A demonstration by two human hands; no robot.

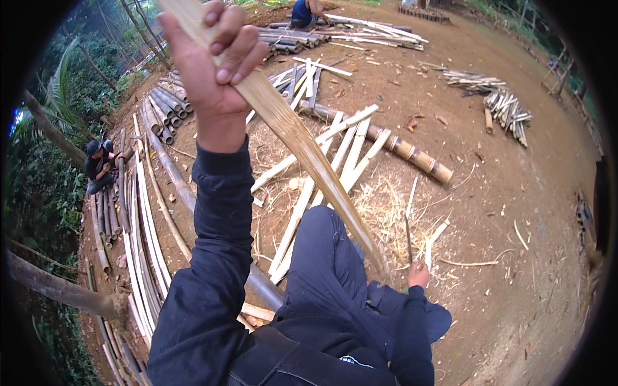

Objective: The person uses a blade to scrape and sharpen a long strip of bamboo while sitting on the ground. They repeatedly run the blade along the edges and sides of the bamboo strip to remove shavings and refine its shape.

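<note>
Gripping: left hand (pixel 215 61), raised at upper centre-left of the frame, is clenching the upper end of a long pale flat split bamboo strip (pixel 302 145).
Strip position: it is running diagonally from the top edge down to lower right of centre, ending near the right hand (pixel 418 275).
Right hand: it is closing around a thin dark blade-like tool (pixel 408 241) that is pointing upward; the grip itself is partly hidden.
Strip look: tan, fibrous, smooth on its face, tapering toward the lower end.
Clothing: dark long sleeves and dark trousers are filling the lower centre.
Ground: reddish-brown bare soil (pixel 515 193), with straw-like pale shavings (pixel 380 206) lying at centre.
Around: whitish split bamboo slats (pixel 351 151) are lying crossed behind the strip; a whole round bamboo pole (pixel 412 154) is lying right of them.
Left side: long bamboo poles (pixel 145 238) are lying stacked, and a crouching person in dark clothes (pixel 100 164) is sitting beside them.
Upper right: small bundles of cut bamboo sticks (pixel 505 106) are lying well apart.
</note>
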